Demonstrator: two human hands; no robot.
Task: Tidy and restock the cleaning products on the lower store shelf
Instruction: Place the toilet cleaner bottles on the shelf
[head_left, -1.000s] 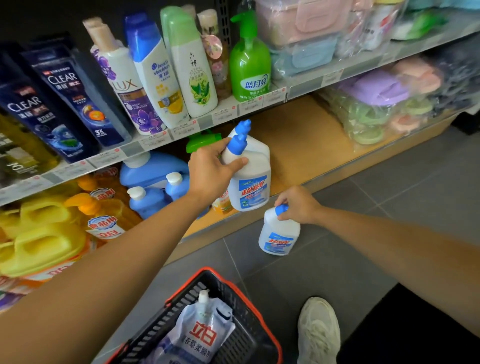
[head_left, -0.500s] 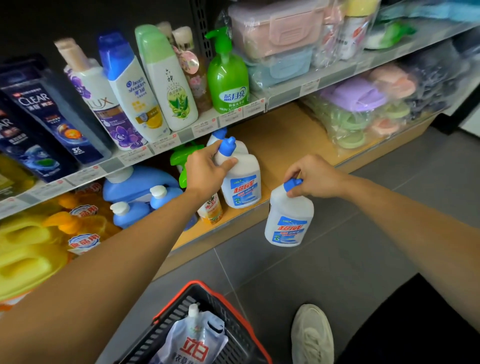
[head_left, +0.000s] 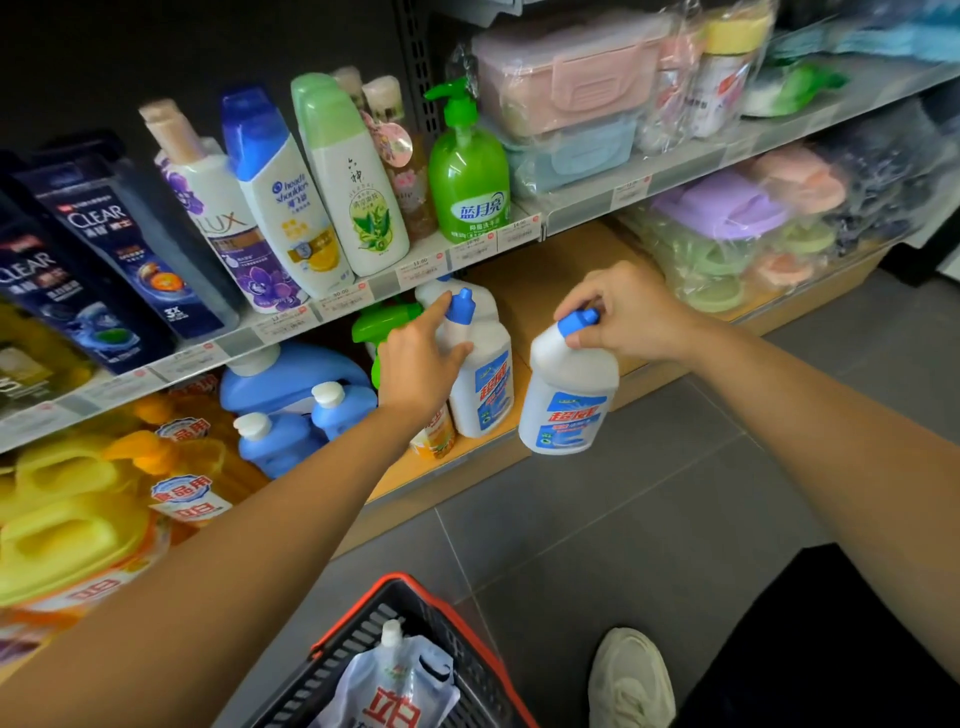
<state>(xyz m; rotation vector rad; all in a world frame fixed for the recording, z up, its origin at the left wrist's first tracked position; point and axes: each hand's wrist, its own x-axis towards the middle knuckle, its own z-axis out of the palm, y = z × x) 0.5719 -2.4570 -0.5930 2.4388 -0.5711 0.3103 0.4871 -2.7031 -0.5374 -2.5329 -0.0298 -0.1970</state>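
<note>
Left hand (head_left: 421, 364) grips the standing cleaner bottle (head_left: 485, 384) at its shoulder. That bottle is upright at the front edge of the lower shelf (head_left: 550, 270). Right hand (head_left: 623, 312) clamps the blue-capped neck of the carried cleaner bottle (head_left: 569, 405), which is upright in the air just off the shelf edge, beside the standing one. Blue detergent jugs (head_left: 291, 384) sit left of the left hand. Basket (head_left: 358, 636) below holds a refill pouch (head_left: 395, 680).
</note>
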